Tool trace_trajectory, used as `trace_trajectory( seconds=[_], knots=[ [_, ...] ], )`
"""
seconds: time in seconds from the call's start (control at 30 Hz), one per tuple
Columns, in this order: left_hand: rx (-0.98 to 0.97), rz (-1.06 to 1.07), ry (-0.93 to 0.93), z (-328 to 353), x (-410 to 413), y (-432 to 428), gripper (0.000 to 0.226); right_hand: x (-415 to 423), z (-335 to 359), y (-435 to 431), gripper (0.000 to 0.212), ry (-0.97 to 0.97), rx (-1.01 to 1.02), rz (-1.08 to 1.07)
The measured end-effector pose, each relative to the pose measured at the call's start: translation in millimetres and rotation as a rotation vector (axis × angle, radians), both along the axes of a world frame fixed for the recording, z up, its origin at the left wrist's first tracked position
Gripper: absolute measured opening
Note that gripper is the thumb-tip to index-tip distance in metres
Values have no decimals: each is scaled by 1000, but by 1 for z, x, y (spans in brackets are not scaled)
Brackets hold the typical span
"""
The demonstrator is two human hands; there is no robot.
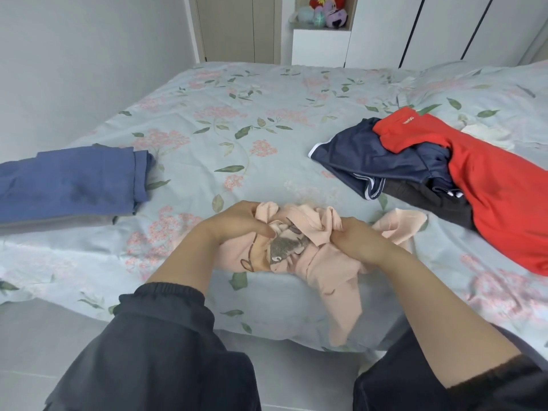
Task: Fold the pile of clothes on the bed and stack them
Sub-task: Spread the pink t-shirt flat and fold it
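Dark sleeves fill the frame's bottom; left grip and right grip both clench the crumpled peach shirt at centre on the floral bed.

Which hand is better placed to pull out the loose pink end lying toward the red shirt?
Probably right. The right hand grips the pink garment just beside that loose end; the left hand holds the far side.

upper centre: plush toys sat bunched in an open shelf niche | just below: white cabinet front | left of the niche: beige closet doors stood closed | upper right: white wardrobe doors showed dark vertical seams | upper left: plain white wall | lower left: grey floor tiles
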State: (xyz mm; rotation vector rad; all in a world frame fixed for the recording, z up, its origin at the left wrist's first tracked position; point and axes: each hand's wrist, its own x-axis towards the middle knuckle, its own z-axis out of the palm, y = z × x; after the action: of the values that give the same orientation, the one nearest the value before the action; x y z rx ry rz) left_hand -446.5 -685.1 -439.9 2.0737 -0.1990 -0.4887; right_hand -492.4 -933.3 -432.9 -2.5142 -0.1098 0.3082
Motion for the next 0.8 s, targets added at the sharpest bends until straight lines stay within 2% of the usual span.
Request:
trace_trajectory(
  seconds=[0.07,0.13,0.2,0.27,0.33,0.4,0.53,0.6,0.67,0.7,0.8],
  knots=[
    [-18,29,67,4,-10,4,20,-18,2,10,19,93,111,27],
    [-42,18,146,11,-21,9,22,-31,7,18,18,189,200,65],
    [-109,-9,296,15,-35,18,27,-41,15,24,19,398,308,115],
    [-311,-51,542,15,-52,30,37,-50,20,28,13,701,419,184],
    [-537,-64,699,20,-69,40,34,-51,20,31,27,825,424,249],
    [-632,-12,700,31,-77,50,38,-51,27,33,25,793,490,239],
    [-727,-7,524,70,-78,73,32,-52,48,34,15,757,861,249],
    [-647,48,390,93,-78,78,35,-52,60,43,15,714,875,246],
    [-477,235,270,112,-73,76,48,-48,77,54,18,597,841,189],
    [-435,329,240,117,-69,77,51,-43,85,57,24,521,894,132],
    [-529,336,262,127,-67,86,50,-32,109,51,33,470,1289,-83]
  ],
)
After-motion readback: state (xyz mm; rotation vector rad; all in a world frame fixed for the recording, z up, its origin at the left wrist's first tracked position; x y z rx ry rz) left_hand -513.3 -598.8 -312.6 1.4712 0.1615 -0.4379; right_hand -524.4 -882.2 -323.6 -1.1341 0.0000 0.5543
